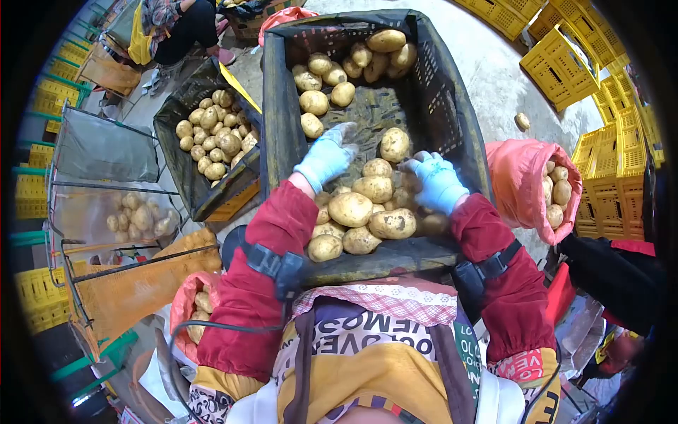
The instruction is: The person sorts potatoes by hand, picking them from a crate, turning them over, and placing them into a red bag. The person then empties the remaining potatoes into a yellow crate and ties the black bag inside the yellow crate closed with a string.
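Both my hands wear light blue gloves and are inside a large dark-lined crate [462, 134]. My left hand [326, 157] is over the left side of the crate, its fingers stretched toward the middle with nothing in them. On the other side, my right hand [436, 182] reaches in with fingers apart, right at the edge of a heap of potatoes [351, 209]. One potato [395, 144] rests at the top of that heap, between the two hands. More potatoes [314, 103] lie along the far end of the crate, with the dark crate floor [374, 106] showing between.
A smaller dark-lined crate of potatoes [215, 134] stands to the left. Beyond it is a mesh-covered metal frame [106, 145]. A pink sack [519, 180] of potatoes is at right, near yellow crates [561, 67]. One loose potato [522, 121] lies on the floor. A person [185, 32] sits at upper left.
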A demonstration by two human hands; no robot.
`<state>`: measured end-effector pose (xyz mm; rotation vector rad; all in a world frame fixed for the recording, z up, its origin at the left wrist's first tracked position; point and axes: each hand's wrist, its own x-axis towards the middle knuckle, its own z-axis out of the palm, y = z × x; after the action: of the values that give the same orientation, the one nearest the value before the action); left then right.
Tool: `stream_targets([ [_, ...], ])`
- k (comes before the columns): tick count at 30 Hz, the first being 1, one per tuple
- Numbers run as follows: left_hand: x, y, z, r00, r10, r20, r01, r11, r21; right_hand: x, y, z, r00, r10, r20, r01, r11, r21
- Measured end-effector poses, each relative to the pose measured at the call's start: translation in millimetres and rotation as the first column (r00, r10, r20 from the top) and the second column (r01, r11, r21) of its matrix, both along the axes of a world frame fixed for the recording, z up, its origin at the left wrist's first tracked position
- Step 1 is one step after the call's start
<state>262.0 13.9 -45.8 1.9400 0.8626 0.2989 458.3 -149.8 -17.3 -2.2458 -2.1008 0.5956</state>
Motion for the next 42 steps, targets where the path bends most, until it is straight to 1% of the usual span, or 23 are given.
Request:
stream_targets([
  [1, -7.0, 10.7, -17.1, 0.995, -0.024, -0.098, 0.035, 0.993, 0.112, 1.7, -0.7, -4.4, 1.000, 0.006, 0.004, -0.006, 1.000, -0.010],
  [2, -6.3, 6.3, 13.3, 0.942, -0.030, -0.333, 0.033, 0.999, 0.003, 4.2, -1.5, -8.2, 0.992, -0.001, -0.123, -0.003, 1.000, -0.029],
  [3, -4.6, 4.3, 13.0, 0.944, -0.030, -0.329, 0.028, 1.000, -0.009, 3.0, -1.1, -7.2, 0.969, -0.013, -0.247, 0.001, 0.999, -0.051],
  [4, -2.1, 1.7, 11.2, 0.916, -0.136, -0.379, 0.165, 0.985, 0.044, 1.8, -0.8, -4.2, 0.926, -0.053, -0.375, 0.035, 0.998, -0.053],
  [5, 1.0, -0.2, 11.6, 0.872, -0.233, -0.431, 0.299, 0.950, 0.091, 0.4, -0.6, -1.9, 0.928, -0.052, -0.369, 0.030, 0.997, -0.064],
  [6, 2.0, -5.0, 26.4, 0.915, -0.323, -0.242, 0.268, 0.935, -0.233, -0.4, 0.3, 0.3, 0.733, -0.201, -0.650, 0.138, 0.979, -0.148],
  [7, 6.2, -6.6, 14.5, 0.916, -0.376, -0.140, 0.320, 0.895, -0.312, -0.7, 2.8, 2.0, 0.439, -0.327, -0.837, 0.208, 0.943, -0.260],
  [8, 9.5, -8.9, 21.2, 0.898, -0.436, -0.060, 0.394, 0.857, -0.331, -1.1, 5.6, -1.8, 0.272, -0.291, -0.917, 0.247, 0.942, -0.225],
  [10, 6.8, -12.6, 35.6, 0.871, -0.490, 0.019, 0.466, 0.815, -0.343, -5.2, 8.2, -1.7, -0.021, -0.278, -0.960, 0.330, 0.905, -0.269],
  [11, 5.0, -14.4, 39.9, 0.884, -0.396, 0.247, 0.467, 0.742, -0.481, -8.1, 9.7, 3.9, -0.165, -0.237, -0.957, 0.343, 0.896, -0.281],
  [12, 5.4, -13.8, 41.8, 0.860, -0.252, 0.443, 0.492, 0.637, -0.593, -6.5, 11.4, 4.4, -0.165, -0.234, -0.958, 0.347, 0.896, -0.279],
  [14, 10.0, -5.8, 35.9, 0.862, -0.277, 0.425, 0.485, 0.696, -0.530, -2.4, 11.0, 5.2, -0.332, -0.146, -0.932, 0.325, 0.910, -0.258],
  [17, 10.2, -4.3, 32.8, 0.866, -0.271, 0.421, 0.464, 0.750, -0.471, -1.9, 10.2, 8.9, -0.357, -0.094, -0.929, 0.303, 0.929, -0.211],
  [23, 5.5, -7.6, 47.3, 0.895, -0.091, 0.437, 0.401, 0.593, -0.698, 0.6, 10.7, 7.5, -0.491, -0.176, -0.853, 0.218, 0.924, -0.315],
  [27, 8.1, -9.5, 44.1, 0.866, -0.134, 0.481, 0.451, 0.624, -0.638, 0.7, 8.0, 11.0, -0.455, -0.109, -0.884, 0.248, 0.938, -0.243],
  [30, 9.4, -13.7, 42.8, 0.852, -0.115, 0.511, 0.459, 0.635, -0.621, -3.3, 6.9, 14.4, -0.352, -0.044, -0.935, 0.295, 0.943, -0.155],
  [33, 11.1, -25.0, 44.1, 0.876, -0.070, 0.478, 0.406, 0.642, -0.650, -17.7, 7.2, 4.7, 0.013, -0.032, -0.999, 0.419, 0.908, -0.023],
  [35, 14.2, -36.9, 44.4, 0.890, -0.086, 0.448, 0.395, 0.636, -0.663, -20.4, 6.6, -4.2, 0.171, -0.070, -0.983, 0.492, 0.870, 0.023],
  [36, 16.8, -43.5, 48.6, 0.905, -0.128, 0.406, 0.372, 0.700, -0.610, -21.0, 5.4, -3.9, 0.169, -0.070, -0.983, 0.498, 0.867, 0.023],
  [38, 20.7, -48.2, 45.7, 0.916, -0.170, 0.364, 0.355, 0.768, -0.533, -21.3, 4.1, -1.0, 0.372, -0.181, -0.911, 0.546, 0.836, 0.057],
  [39, 21.8, -50.1, 45.6, 0.926, -0.200, 0.319, 0.334, 0.829, -0.449, -17.6, 4.6, -3.1, 0.369, -0.179, -0.912, 0.546, 0.836, 0.058],
  [41, 22.9, -52.9, 43.1, 0.924, -0.160, 0.349, 0.323, 0.815, -0.481, -6.2, 8.3, -8.3, -0.182, -0.214, -0.960, 0.594, 0.754, -0.281],
  [42, 23.9, -52.8, 38.0, 0.908, -0.096, 0.407, 0.292, 0.842, -0.454, -2.9, 10.1, -8.7, -0.245, -0.235, -0.941, 0.586, 0.737, -0.337],
])
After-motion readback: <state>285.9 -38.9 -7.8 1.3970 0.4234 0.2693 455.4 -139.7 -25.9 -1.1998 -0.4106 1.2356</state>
